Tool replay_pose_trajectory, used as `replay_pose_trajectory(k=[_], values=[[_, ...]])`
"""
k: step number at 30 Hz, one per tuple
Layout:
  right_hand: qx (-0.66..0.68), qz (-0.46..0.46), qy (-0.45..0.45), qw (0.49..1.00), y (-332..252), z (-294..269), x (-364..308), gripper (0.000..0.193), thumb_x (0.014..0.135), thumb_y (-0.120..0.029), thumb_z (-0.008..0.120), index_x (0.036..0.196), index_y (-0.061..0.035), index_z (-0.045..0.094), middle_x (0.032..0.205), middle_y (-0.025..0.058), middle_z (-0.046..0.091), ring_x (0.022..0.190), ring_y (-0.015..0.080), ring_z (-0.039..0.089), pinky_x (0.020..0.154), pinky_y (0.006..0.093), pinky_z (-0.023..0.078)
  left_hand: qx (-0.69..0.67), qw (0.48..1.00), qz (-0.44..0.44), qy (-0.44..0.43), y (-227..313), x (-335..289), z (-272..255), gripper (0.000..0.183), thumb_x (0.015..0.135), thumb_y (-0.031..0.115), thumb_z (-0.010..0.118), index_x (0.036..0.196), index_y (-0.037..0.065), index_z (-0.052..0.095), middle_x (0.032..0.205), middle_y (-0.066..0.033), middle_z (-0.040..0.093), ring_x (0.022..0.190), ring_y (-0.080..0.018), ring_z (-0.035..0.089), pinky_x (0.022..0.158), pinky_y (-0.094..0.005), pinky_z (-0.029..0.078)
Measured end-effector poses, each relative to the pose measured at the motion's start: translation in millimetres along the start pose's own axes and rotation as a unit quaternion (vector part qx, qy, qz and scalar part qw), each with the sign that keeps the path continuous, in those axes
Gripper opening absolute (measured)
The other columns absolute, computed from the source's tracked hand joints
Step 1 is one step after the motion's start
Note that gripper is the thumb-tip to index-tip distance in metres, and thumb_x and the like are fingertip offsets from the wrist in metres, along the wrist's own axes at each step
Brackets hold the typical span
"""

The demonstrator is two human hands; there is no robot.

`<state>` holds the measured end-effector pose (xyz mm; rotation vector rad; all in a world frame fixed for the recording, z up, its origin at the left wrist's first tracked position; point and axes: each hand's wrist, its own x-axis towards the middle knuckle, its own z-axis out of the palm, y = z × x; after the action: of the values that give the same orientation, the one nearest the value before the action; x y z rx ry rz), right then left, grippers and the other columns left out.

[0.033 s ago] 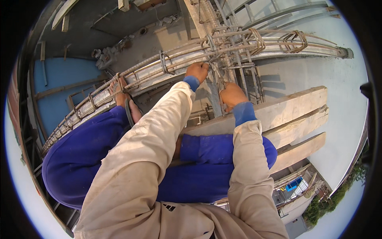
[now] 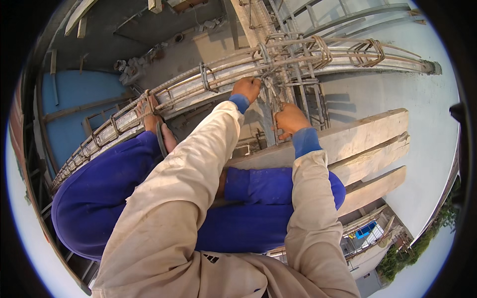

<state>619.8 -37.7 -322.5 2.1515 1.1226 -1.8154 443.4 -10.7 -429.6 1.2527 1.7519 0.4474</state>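
One left hand (image 2: 247, 89), fingers curled in tight right beside the rebar cage (image 2: 265, 54); can't tell about anything pinched inside. Probably parked there to steady things at the joint. Right hand (image 2: 291, 120) closed around the handles of some grey pincers (image 2: 273, 95) (pretty sure, bit hard to make out), held between both hands with the far end up near the bars. Likely gripped low for leverage. Foot (image 2: 149, 120) planted out at the left run of the cage, presumably for balance. Wooden planks (image 2: 365, 134) by the folded leg (image 2: 263, 186), likely laid as a perch.
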Motion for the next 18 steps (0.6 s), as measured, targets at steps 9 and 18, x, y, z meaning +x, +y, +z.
replay_pose_trajectory(k=[9, 18], values=[[0.248, -0.007, -0.031, 0.968, 4, 37, -41, 0.031, 0.095, -0.005, 0.060, 0.124, 0.0059, 0.062, 0.110, 0.0254, 0.071, 0.100, 0.0268, 0.075, 0.070, 0.0440, 0.062, 0.071, 0.997, -0.008, -0.012, 10, -4, -14, 0.047, 0.101, 0.043, 0.050, 0.112, 0.004, 0.075, 0.113, -0.0262, 0.072, 0.109, -0.0465, 0.066, 0.097, -0.0501, 0.051], [0.170, -0.021, 0.024, 0.985, 3, 79, -35, 0.053, 0.090, -0.010, 0.063, 0.141, 0.0029, 0.056, 0.123, 0.0291, 0.068, 0.112, 0.0418, 0.068, 0.097, 0.0473, 0.054, 0.157, 0.987, -0.027, 0.025, 36, -25, -28, 0.039, 0.098, 0.039, 0.059, 0.113, 0.006, 0.073, 0.108, -0.0227, 0.075, 0.104, -0.0444, 0.069, 0.092, -0.0525, 0.054]])
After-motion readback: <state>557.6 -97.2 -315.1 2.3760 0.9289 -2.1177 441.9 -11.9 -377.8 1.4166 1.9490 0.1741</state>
